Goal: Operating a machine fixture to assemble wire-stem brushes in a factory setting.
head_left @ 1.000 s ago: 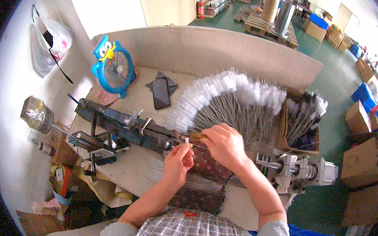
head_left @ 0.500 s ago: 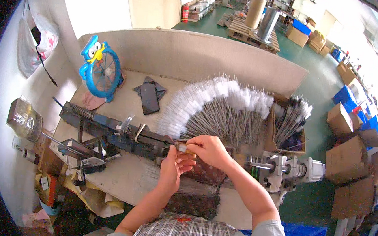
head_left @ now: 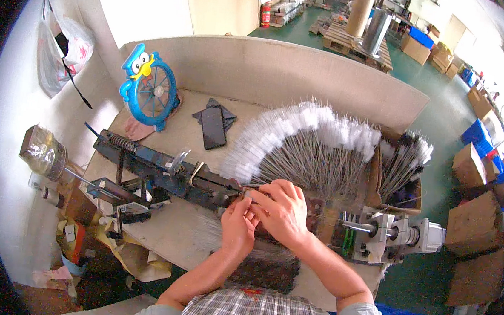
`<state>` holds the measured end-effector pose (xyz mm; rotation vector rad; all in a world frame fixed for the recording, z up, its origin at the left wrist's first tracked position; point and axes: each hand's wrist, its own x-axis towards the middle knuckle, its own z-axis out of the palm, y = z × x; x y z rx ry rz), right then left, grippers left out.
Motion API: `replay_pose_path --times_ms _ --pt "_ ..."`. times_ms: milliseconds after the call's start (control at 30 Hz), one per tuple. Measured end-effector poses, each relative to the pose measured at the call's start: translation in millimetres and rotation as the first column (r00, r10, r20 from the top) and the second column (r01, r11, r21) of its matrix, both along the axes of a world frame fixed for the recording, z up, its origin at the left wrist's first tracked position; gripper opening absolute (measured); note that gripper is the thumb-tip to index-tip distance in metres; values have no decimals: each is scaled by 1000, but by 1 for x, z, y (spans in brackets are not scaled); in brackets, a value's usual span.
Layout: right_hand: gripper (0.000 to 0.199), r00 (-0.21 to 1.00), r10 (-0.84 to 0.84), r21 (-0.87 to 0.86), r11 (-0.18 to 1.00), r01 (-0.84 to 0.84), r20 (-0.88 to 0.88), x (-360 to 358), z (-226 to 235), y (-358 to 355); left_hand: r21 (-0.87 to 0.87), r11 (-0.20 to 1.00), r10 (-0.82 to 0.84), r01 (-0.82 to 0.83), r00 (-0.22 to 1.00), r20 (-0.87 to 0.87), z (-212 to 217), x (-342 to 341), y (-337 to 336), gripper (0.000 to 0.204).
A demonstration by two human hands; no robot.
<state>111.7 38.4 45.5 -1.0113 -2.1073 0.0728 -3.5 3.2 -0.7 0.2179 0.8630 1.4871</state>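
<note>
Looking down on a pale desk [head_left: 185, 136], with a tall board [head_left: 307, 72] along its far edge. Finding on it a wide, curved pile of wire brushes [head_left: 318, 157], white tips toward the far and left edges, bare wires fanning back toward the near edge. Then a long black bar [head_left: 155, 166], set slantwise from the left edge to the middle of the desk. At the right edge, a motor unit [head_left: 383, 232], with a metal shaft pointing in toward the middle. Just beside the wire brushes, by the right edge, an open box [head_left: 374, 180] holding more brushes, dark and white. Near the far left corner, standing upright, a blue fan [head_left: 150, 91] shaped like a bird. At the right end of the bar, facing the near edge, the right hand [head_left: 283, 214] and the left hand [head_left: 238, 225], touching each other. Between fan and wire brushes, a phone [head_left: 214, 128], lying on a dark cloth. Smallest, the fingers [head_left: 273, 192]: bent and bunched on both hands, meeting at the bar's end; cannot tell whether gripping anything, with the gap between them hidden.
</note>
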Motion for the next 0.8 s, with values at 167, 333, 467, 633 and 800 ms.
replay_pose_path --times_ms 167,333,467,633,800 --pt "24 999 38 -18 999 -38 3 6 -2 -1 -14 997 74 -74 997 1 3 0 -2 9" --pt "27 998 43 -68 997 -47 -55 19 -6 1 24 998 57 -56 998 -28 10 12 -1 5" --pt "27 997 72 -121 990 -73 -11 -1 0 -2 62 994 86 -88 996 29 1 4 -3 4" --pt "27 998 58 -117 991 -61 -30 4 7 1 40 998 47 -53 988 149 -5 3 1 6" --pt "25 1000 20 -113 993 -22 -21 8 -1 -5 1 997 79 -81 981 177 11 5 -2 17"
